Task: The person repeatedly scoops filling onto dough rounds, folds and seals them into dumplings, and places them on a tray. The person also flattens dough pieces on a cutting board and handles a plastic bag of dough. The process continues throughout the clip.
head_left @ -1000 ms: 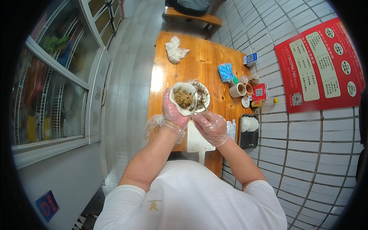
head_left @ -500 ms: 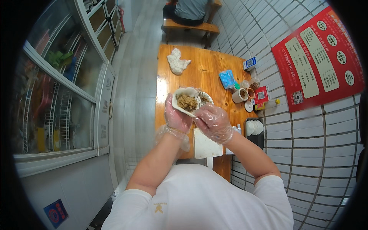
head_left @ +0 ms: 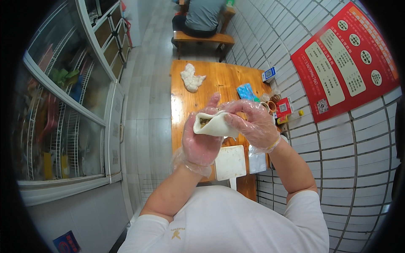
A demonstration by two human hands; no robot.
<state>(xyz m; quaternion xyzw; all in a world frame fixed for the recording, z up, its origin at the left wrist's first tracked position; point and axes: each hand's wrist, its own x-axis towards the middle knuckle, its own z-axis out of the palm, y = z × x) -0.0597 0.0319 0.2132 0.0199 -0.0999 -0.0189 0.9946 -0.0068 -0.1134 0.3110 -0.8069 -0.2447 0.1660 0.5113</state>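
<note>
A white dough wrapper (head_left: 216,127) is folded over in my hands, with a little brown filling showing through the gap at its left end. It lies across the palm and fingers of my left hand (head_left: 199,145), which cradles it from below, thumb raised. At the wrapper's right end, the fingers of my right hand (head_left: 253,125) pinch its upper edge. Both hands wear clear plastic gloves. They are held above the wooden table (head_left: 232,74), over a pale rectangular board (head_left: 230,162) that lies nearer to me. The bowl of filling is hidden behind my hands.
A crumpled white cloth (head_left: 192,79) lies on the table's far left. Along the right side are a blue packet (head_left: 246,92), a small sign (head_left: 268,74), jars and a yellow-capped bottle (head_left: 291,117). A tiled wall bounds the right, a glass-doored cabinet (head_left: 80,101) the left. Someone sits on a bench (head_left: 202,38) beyond.
The wrapper was cupped wide with its brown filling exposed; now it is folded over. My right hand has moved up to its edge. The view has shifted slightly.
</note>
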